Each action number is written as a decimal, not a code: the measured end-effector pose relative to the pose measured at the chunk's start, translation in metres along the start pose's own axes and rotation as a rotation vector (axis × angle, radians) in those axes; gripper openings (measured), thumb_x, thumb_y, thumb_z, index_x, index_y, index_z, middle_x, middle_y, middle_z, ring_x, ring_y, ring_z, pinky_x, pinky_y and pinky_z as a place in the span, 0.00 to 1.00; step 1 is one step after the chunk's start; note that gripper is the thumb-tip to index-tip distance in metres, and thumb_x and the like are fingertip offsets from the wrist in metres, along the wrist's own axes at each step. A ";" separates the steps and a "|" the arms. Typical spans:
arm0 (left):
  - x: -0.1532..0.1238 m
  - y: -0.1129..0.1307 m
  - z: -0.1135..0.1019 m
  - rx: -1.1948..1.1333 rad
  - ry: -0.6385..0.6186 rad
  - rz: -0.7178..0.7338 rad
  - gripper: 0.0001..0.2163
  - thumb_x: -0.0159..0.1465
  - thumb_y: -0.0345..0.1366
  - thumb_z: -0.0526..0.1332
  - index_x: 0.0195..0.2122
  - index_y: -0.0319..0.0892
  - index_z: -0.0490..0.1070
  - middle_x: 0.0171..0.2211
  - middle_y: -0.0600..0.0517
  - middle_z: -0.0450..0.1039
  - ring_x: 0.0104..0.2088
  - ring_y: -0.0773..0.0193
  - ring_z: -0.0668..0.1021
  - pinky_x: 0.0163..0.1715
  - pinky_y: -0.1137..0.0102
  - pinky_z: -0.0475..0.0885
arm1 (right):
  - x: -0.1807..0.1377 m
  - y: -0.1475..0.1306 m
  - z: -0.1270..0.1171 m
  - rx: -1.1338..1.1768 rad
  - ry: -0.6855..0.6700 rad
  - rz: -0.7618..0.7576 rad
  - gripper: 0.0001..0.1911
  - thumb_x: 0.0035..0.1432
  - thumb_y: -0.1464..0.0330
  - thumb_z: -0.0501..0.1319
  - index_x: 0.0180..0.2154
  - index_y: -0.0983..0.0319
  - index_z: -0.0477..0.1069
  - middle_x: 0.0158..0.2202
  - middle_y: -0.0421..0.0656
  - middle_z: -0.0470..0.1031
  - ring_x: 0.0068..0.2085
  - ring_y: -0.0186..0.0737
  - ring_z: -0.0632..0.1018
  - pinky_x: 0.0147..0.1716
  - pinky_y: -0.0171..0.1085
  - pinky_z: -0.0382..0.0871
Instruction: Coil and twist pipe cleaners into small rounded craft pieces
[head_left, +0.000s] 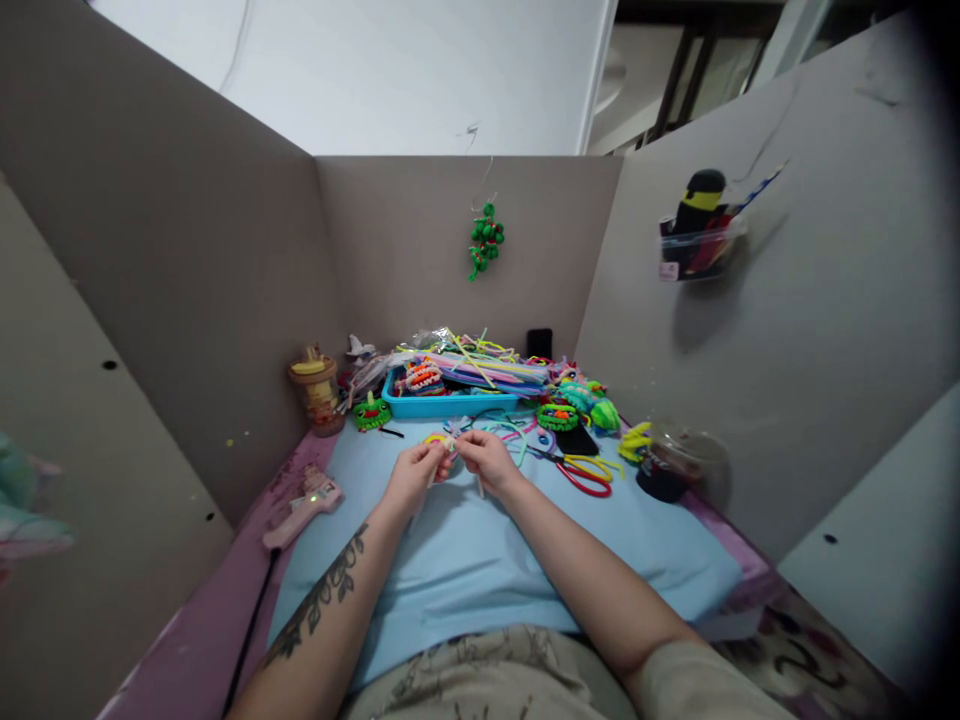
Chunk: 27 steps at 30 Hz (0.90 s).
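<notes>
Over the blue cloth (480, 560), my two hands meet at a small pale-and-yellow pipe cleaner piece (448, 442). My left hand (420, 474) is closed in a pinch on its left side. From the other side my right hand (486, 462) pinches it too, with the fingertips close to those of the left. Pale strands hang down below both hands. The fingers cover much of the piece, so its exact shape is hidden. Scissors (589, 478) with red handles lie to the right of my right hand, by yellow pipe cleaners (600, 464).
Behind the hands stands a blue tray (450, 406) heaped with pipe cleaners (487, 366). A pink glue gun (300, 510) with a black cord lies left. Green woven pieces (559, 415) and a dark jar (664, 475) sit right. Grey panels enclose the table.
</notes>
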<state>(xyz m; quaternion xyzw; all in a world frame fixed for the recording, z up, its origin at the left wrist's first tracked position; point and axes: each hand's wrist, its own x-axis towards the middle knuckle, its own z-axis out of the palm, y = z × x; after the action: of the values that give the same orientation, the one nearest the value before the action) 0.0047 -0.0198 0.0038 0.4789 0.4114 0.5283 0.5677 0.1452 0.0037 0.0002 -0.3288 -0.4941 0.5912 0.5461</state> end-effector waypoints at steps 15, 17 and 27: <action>-0.006 0.003 -0.003 -0.025 -0.296 -0.096 0.18 0.56 0.51 0.59 0.29 0.39 0.68 0.14 0.58 0.60 0.13 0.75 0.59 0.13 0.76 0.52 | -0.004 -0.008 0.000 0.176 -0.152 0.089 0.15 0.40 0.64 0.69 0.30 0.65 0.71 0.14 0.33 0.63 0.13 0.21 0.51 0.14 0.30 0.36; -0.006 0.004 -0.004 -0.014 -0.323 -0.115 0.19 0.56 0.52 0.59 0.31 0.38 0.69 0.14 0.58 0.60 0.12 0.75 0.58 0.12 0.77 0.53 | -0.004 -0.008 -0.001 0.159 -0.163 0.101 0.16 0.40 0.63 0.68 0.32 0.65 0.72 0.15 0.34 0.65 0.13 0.21 0.51 0.14 0.30 0.37; 0.003 -0.008 -0.001 0.132 -0.095 0.130 0.18 0.48 0.46 0.69 0.32 0.37 0.70 0.24 0.53 0.72 0.22 0.69 0.73 0.21 0.75 0.68 | 0.000 0.004 0.002 -0.042 0.045 -0.060 0.16 0.41 0.59 0.67 0.24 0.63 0.66 0.15 0.32 0.61 0.15 0.24 0.56 0.14 0.29 0.44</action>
<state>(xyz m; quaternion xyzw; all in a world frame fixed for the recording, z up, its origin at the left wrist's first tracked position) 0.0058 -0.0168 -0.0037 0.5652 0.3861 0.5125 0.5184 0.1422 0.0041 -0.0033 -0.3386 -0.5035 0.5565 0.5676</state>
